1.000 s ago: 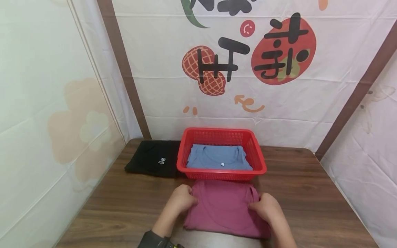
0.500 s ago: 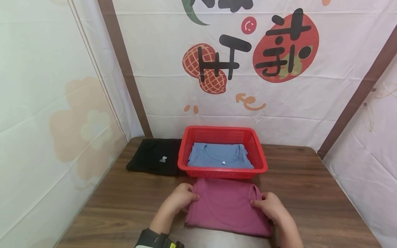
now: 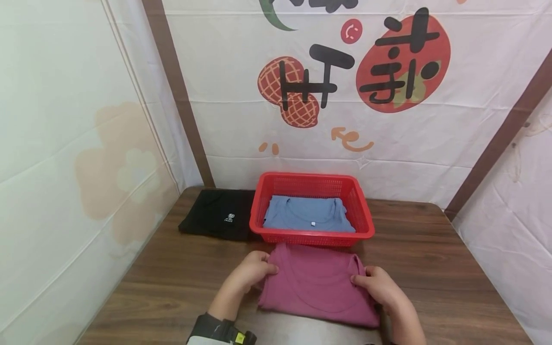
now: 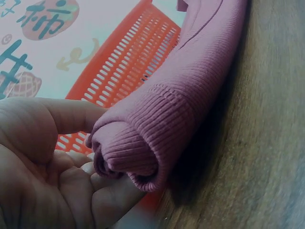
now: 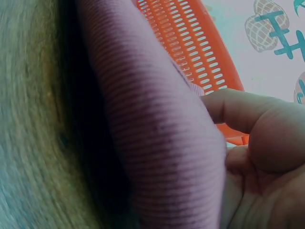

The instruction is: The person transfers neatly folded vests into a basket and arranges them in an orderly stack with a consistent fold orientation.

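A folded maroon shirt (image 3: 319, 285) with a wide neckline lies in front of the red basket, its far edge close to the basket's near wall. At its left edge my left hand (image 3: 252, 272) pinches the cloth, thumb on top and fingers beneath. My right hand (image 3: 381, 285) grips the right edge the same way. In the left wrist view the ribbed, rolled layers of the shirt (image 4: 157, 129) show between thumb and fingers. The right wrist view shows the shirt's ribbed side (image 5: 157, 124) with a dark gap between it and the table.
The red plastic basket (image 3: 312, 238) stands at the back of the wooden table (image 3: 172, 287) and holds a folded blue shirt (image 3: 308, 214). A folded black garment (image 3: 211, 215) lies left of the basket, touching or very near it. Printed cloth walls (image 3: 233, 120) enclose the table.
The maroon shirt, held by both hands, has risen slightly off the table and shifted a little toward the basket. The head view has tilted slightly.
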Tool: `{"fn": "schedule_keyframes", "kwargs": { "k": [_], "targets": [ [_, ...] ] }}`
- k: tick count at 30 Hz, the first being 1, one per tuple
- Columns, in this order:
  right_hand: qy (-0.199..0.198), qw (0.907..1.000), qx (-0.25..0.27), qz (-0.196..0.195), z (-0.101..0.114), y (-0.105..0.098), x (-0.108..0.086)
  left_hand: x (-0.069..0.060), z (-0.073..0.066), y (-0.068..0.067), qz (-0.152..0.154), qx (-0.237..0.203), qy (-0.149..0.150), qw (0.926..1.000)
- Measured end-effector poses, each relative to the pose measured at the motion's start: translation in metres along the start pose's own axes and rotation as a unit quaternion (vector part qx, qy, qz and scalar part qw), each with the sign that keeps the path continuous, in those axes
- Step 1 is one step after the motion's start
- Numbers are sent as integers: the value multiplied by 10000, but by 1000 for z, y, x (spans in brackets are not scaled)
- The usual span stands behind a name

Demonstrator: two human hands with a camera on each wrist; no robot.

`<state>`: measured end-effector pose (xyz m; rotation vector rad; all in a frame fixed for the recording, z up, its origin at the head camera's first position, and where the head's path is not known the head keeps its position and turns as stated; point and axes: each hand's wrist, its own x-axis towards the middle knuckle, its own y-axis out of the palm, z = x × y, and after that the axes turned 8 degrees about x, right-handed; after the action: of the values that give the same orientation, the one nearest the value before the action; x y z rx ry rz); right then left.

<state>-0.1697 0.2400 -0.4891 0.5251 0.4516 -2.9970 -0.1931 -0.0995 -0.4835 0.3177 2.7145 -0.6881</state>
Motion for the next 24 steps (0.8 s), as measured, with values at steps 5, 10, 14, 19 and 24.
{"fn": "schedule_keyframes", "kwargs": {
  "k": [5, 10, 14, 19, 24],
  "targets": [
    [-174, 9994, 163, 255, 0, -3, 2, -1, -2, -5, 81, -201, 39, 9998],
    [-230, 9990, 197, 327, 4, -4, -3, -6, 0, -10, 142, -364, 126, 9992],
    [-368, 9979, 250, 466, 6, -5, -7, -9, 0, -14, 210, -515, 255, 9981],
    [-510, 9962, 367, 608, 10, -6, -10, -11, -4, -19, 318, -605, 324, 9971],
    [-473, 9954, 521, 645, 16, -7, -14, -15, -9, -23, 315, -615, 348, 9970]
  ]
}}
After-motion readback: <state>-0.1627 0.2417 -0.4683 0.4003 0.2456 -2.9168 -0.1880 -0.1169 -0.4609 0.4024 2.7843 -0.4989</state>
